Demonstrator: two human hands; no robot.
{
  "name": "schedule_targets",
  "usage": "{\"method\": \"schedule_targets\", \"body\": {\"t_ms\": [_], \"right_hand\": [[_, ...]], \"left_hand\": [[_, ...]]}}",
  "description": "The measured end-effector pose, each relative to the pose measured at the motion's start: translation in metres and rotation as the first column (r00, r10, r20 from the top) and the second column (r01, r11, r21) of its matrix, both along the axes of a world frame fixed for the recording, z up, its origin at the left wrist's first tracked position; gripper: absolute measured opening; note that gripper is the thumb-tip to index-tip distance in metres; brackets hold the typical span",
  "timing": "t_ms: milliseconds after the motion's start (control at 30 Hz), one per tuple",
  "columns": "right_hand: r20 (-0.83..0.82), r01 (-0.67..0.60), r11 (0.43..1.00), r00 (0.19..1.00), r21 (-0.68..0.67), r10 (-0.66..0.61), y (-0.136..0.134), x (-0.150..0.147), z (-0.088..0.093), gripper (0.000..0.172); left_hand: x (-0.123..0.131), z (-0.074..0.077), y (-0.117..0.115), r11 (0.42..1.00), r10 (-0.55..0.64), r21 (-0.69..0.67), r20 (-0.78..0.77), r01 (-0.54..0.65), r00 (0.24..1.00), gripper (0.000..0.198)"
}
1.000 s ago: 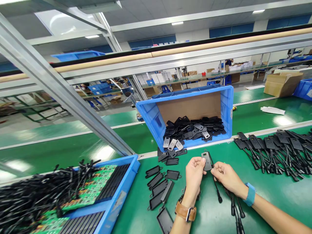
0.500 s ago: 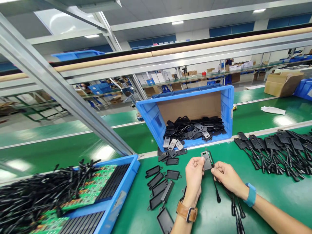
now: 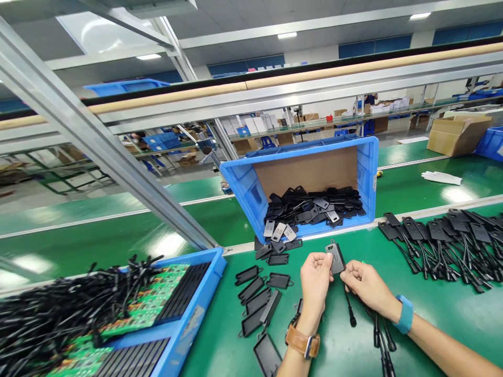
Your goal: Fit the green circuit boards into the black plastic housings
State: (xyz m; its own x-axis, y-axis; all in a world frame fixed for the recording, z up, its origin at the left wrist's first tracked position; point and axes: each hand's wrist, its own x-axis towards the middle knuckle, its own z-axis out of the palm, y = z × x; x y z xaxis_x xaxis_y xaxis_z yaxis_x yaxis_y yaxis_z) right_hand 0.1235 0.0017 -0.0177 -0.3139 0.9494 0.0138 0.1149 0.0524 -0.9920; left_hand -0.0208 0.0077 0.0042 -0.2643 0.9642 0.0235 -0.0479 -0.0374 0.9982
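Note:
A small black case with a flat cover [image 3: 335,257] is held upright between both hands above the green table. My left hand [image 3: 316,273] pinches its left edge, thumb on the cover. At its lower right corner, my right hand [image 3: 358,278] grips it with closed fingers. A black cable [image 3: 349,309] hangs from the case down to the table. Several open black housings [image 3: 257,302] lie to the left of my left hand. More black cables [image 3: 383,340] lie below my right hand.
Behind the hands, a tilted blue crate [image 3: 371,183] holds black covers. At the left, a blue tray [image 3: 196,309] bears circuit boards and cables. Several cabled black units [image 3: 436,230] lie at the right. A white glove [image 3: 441,178] and a cardboard box [image 3: 456,136] are farther back.
The cover has moved right onto the case, and the green circuit board beside it is now mostly hidden. My left hand has shifted slightly right; my right hand has hardly moved.

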Motion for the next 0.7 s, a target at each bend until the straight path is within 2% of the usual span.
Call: {"method": "schedule_targets", "body": {"t_ms": [400, 533, 600, 700], "right_hand": [[0.019, -0.01, 0.999, 1.0, 0.036, 0.009, -0.0002, -0.0001, -0.0016, 0.032], [0.021, -0.011, 0.999, 1.0, 0.035, 0.011, -0.0009, 0.0001, -0.0013, 0.033], [0.019, -0.019, 0.999, 1.0, 0.037, 0.018, -0.0011, 0.0003, -0.0011, 0.033], [0.023, -0.032, 0.999, 0.999, 0.041, 0.031, -0.0009, 0.0003, -0.0012, 0.032]], "left_hand": [[-0.0015, -0.0044, 0.0015, 1.0, 0.0, -0.025, -0.02, -0.001, 1.0, 0.041], [-0.0022, -0.0056, 0.0029, 1.0, 0.023, -0.012, 0.056, -0.022, 0.998, 0.044], [-0.0025, -0.0048, 0.0031, 0.999, -0.018, -0.028, 0.137, 0.022, 0.99, 0.048], [-0.0023, -0.0024, 0.0022, 0.978, -0.171, -0.069, 0.275, 0.197, 0.946, 0.052]]}}
